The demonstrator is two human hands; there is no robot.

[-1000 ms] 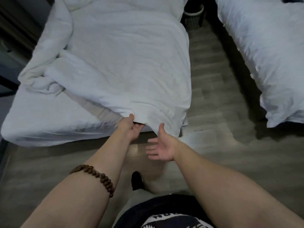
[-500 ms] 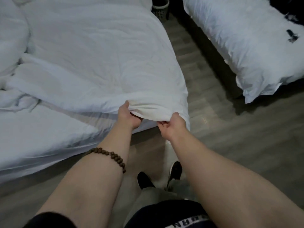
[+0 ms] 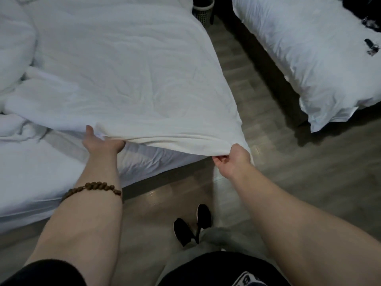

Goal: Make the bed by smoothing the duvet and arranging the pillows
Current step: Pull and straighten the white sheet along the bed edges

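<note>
Wood-effect floor [image 3: 309,172] separates two white beds; the work is on the bed [image 3: 41,172] at frame left. The duvet [image 3: 127,75] lies over its right portion, with the foot hem lifted at lower centre. Its left side is bunched at mid-left, and sheet is exposed below.

The left hand [image 3: 102,142] grips the hem, thumb on top and fingers tucked beneath. The right hand [image 3: 233,159] pinches the hem at the right-hand corner, which overhangs the bed edge.

Risks, as judged:
- An uneven pull would worsen the skew.
- A released corner could drop to the floor.
- The bunched fold may set creases.

The duvet's long axis runs from the held hem toward the top of the frame, apparently set rightward of the mattress line.
</note>
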